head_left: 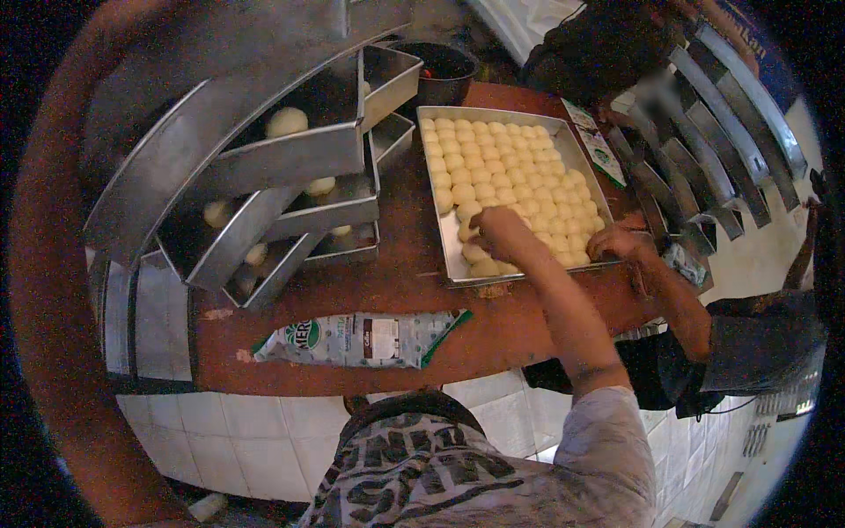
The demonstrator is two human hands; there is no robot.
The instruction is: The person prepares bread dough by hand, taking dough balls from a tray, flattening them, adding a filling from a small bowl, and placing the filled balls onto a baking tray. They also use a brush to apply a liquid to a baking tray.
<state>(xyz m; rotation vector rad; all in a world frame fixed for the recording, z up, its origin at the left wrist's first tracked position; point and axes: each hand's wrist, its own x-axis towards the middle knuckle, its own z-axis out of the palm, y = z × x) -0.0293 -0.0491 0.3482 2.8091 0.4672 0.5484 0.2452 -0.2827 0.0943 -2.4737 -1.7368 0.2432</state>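
Note:
My right hand (pixel 497 231) reaches into a large square metal tray (pixel 594 187), its curled fingers on a pale dough ball (pixel 469 213). The tray holds several rows of round dough balls (pixel 493 154), packed side by side, with bare pan showing at the near left corner. My left hand is not in view. A co-worker's hand (pixel 613 239) is at the tray's right edge. A grey-and-green printed bag (pixel 365 339) lies on the reddish tabletop (pixel 528 317) in front of the tray.
Stacked metal pans (pixel 299 167) at the left hold scattered dough balls (pixel 286 121). Behind stands a dark bowl (pixel 444 75). More pans (pixel 731 132) are stacked at the right, near a printed packet (pixel 594 145). Co-workers (pixel 757 343) are at the right and far side.

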